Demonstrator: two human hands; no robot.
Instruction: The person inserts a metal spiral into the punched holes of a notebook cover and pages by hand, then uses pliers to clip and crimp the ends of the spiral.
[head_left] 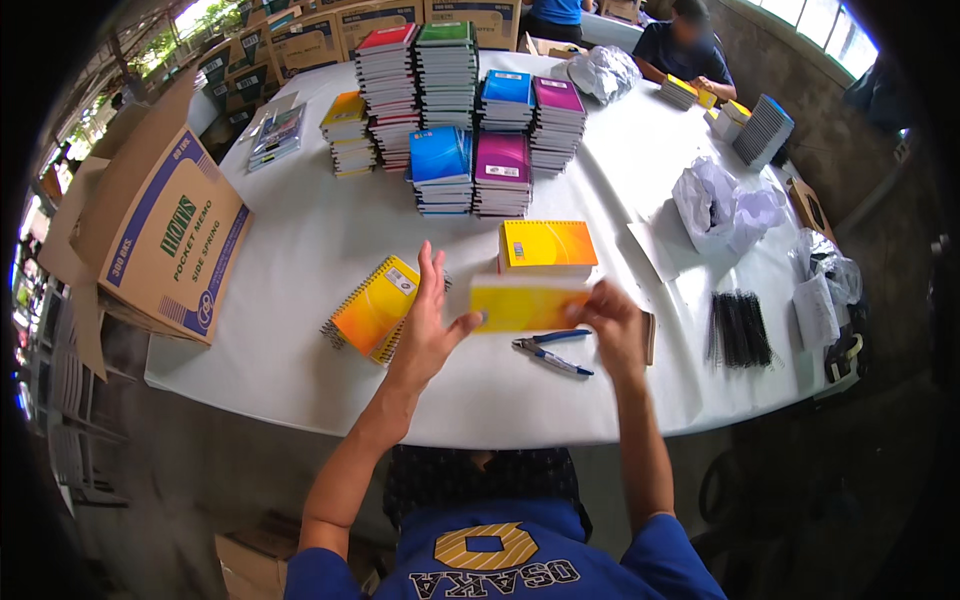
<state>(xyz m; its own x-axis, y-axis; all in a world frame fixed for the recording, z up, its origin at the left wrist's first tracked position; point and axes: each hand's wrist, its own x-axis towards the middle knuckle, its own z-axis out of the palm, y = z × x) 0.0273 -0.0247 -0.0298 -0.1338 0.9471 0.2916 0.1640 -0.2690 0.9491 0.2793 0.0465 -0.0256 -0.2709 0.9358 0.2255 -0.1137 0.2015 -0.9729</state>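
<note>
A yellow memo notebook (pixel 525 306), blurred by motion, is in front of me above the table. My right hand (pixel 615 325) pinches its right end between thumb and fingers. At its left end, the thumb of my left hand (pixel 428 325) touches or nearly touches the cover, while the other fingers stretch upward, holding nothing. Left of that hand lies a small pile of spiral-bound yellow notebooks (pixel 377 308). Just beyond the held notebook stands a stack of yellow-orange notebooks (pixel 548 245). Blue-handled cutting pliers (pixel 552 352) rest on the table below it.
Tall stacks of red (pixel 385 90), green (pixel 447 80), blue (pixel 440 165) and purple notebooks (pixel 503 170) stand farther back. An open carton (pixel 175 230) is at left. Black spiral coils (pixel 738 330) and plastic bags (pixel 725 205) lie right. A person (pixel 685 55) handles notebooks across the table.
</note>
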